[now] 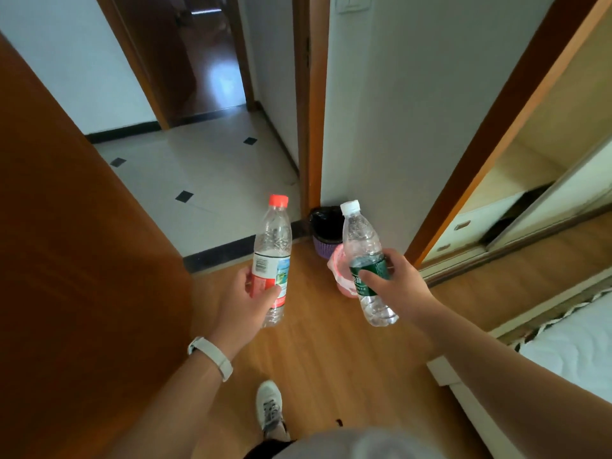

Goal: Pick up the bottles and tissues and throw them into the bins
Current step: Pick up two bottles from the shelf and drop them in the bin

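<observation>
Bottles in both fists: left hand (246, 303) grips the red-cap bottle (272, 260), right hand (399, 288) the white-cap bottle (366, 263). Carrying step; bins (326, 231) sit ahead by the wall, so next comes closing in and dropping.

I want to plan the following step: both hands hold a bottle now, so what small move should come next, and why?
Probably step forward toward the bins. The left hand grips the red-capped bottle, the right hand the white-capped bottle; the purple bin and pink bin stand ahead by the wall, not yet under the bottles.

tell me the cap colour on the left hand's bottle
Red cap, clear in the head view.
</observation>
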Action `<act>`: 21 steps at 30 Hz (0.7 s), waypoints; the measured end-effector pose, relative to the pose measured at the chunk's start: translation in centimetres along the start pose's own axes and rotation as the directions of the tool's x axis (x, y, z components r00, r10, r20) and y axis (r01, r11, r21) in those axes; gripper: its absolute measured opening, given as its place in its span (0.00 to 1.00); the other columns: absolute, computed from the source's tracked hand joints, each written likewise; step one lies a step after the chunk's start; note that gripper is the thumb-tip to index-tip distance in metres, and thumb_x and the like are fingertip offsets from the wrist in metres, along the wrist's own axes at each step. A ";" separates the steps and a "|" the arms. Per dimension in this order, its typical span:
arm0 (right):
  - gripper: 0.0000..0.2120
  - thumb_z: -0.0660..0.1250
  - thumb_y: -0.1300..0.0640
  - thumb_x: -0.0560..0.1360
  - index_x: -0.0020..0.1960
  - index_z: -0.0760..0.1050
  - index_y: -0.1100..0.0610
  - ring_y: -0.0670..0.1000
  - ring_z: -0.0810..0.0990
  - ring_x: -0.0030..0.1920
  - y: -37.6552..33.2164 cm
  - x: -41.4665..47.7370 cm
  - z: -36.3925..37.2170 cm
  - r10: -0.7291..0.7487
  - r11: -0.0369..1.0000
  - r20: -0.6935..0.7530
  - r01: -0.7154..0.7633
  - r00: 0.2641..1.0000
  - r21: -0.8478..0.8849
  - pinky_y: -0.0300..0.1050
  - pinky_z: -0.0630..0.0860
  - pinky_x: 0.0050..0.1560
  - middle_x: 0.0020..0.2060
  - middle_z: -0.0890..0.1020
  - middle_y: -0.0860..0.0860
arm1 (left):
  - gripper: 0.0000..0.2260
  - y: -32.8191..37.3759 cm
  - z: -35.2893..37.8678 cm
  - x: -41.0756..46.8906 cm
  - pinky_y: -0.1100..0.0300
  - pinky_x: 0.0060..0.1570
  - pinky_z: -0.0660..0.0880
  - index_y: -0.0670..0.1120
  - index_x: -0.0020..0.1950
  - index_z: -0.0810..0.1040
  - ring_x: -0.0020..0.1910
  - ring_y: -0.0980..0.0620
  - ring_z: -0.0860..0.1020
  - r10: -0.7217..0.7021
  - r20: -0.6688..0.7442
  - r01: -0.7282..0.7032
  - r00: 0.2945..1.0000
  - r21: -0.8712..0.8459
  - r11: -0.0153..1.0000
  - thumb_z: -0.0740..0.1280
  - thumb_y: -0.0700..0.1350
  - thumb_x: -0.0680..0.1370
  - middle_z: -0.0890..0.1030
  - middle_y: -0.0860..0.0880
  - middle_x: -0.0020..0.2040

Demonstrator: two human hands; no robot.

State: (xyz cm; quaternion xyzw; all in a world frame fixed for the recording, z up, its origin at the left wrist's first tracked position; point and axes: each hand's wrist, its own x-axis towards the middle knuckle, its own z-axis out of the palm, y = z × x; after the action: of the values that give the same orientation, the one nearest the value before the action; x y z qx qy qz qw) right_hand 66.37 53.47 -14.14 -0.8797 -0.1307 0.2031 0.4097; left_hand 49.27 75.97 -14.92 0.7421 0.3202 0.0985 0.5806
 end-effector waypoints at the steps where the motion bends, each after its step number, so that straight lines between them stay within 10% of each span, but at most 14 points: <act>1: 0.29 0.72 0.42 0.71 0.68 0.65 0.46 0.44 0.80 0.46 -0.9 0.7 1.0 0.018 1.000 -0.008 -0.018 1.000 0.003 0.38 0.81 0.41 0.51 0.77 0.43 | 0.24 -0.1 -1.1 1.5 0.54 0.51 0.81 0.57 0.67 0.70 0.56 0.52 0.80 -0.001 0.016 0.001 1.000 -0.011 1.000 0.74 0.53 0.73 0.79 0.57 0.59; 21: 0.29 0.73 0.43 0.70 0.67 0.65 0.45 0.47 0.78 0.51 -9.1 13.2 8.9 0.074 0.993 -0.065 -0.079 0.995 -0.089 0.40 0.76 0.48 0.53 0.76 0.44 | 0.19 1.0 -6.9 19.5 0.64 0.42 0.79 0.57 0.61 0.71 0.51 0.56 0.82 -0.044 0.184 0.059 0.982 -0.077 0.995 0.73 0.47 0.74 0.81 0.55 0.54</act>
State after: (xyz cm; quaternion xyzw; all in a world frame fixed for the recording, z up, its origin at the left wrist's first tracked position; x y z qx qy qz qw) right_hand 73.33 70.35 -15.59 -0.9077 -0.0932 0.1852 0.3649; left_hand 61.21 92.87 -16.29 0.7149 0.2806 0.0283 0.6399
